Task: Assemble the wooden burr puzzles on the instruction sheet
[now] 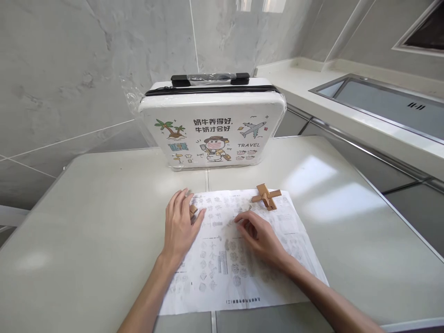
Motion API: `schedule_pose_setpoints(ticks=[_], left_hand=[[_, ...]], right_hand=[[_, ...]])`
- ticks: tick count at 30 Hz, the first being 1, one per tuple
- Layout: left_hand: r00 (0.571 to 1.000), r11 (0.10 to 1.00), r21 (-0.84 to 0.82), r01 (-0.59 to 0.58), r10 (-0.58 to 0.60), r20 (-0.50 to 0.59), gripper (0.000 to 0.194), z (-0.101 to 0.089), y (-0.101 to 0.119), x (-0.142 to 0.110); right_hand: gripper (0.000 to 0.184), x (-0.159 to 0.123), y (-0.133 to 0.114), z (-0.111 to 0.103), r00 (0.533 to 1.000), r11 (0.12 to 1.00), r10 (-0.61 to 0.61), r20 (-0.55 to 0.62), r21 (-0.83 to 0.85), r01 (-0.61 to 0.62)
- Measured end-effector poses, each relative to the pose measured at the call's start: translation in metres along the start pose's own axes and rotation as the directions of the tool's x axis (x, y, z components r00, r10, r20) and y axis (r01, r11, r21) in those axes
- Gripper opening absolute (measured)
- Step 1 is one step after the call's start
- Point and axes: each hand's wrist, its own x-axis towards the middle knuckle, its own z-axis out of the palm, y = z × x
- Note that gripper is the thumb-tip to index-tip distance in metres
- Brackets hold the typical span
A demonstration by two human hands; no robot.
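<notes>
My left hand (178, 226) rests at the left edge of a printed paper sheet (277, 286), its fingers and thumb curved round a small brown wooden puzzle piece (193, 210). Most of that piece is hidden by the hand. Over the middle of the sheet, my right hand (258, 236) is loosely curled, its index fingertip close to the printed diagrams. A gap shows between its fingers, and I see nothing held there. Beyond it, near the sheet's top right corner, lie interlocked wooden puzzle pieces (266, 198) in a cross shape.
A white suitcase (187, 108) in clear plastic wrap, with cartoon prints and a black handle, stands at the back of the pale table (86, 222). To the right runs a counter (364, 108) with an inset glass-topped panel (388, 106). A grey tiled wall rises behind.
</notes>
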Motion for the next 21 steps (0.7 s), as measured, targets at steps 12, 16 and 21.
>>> schedule_pose_setpoints(ticks=[12,16,21], left_hand=[[0.891,0.875,-0.271,-0.400,0.441,0.107,0.024,0.000,0.049,-0.016],[0.859,0.835,-0.318,-0.449,0.501,0.102,0.022,0.005,0.050,-0.019],[0.894,0.841,-0.417,-0.344,0.429,0.127,0.020,0.006,0.052,-0.018]], right_hand=[[0.050,0.021,0.010,-0.023,0.906,0.390,0.382,0.180,0.858,-0.335],[0.032,0.025,0.019,-0.029,0.920,0.086,0.330,0.210,0.964,-0.251],[0.023,0.025,0.022,-0.031,0.936,0.094,0.273,0.221,0.962,-0.255]])
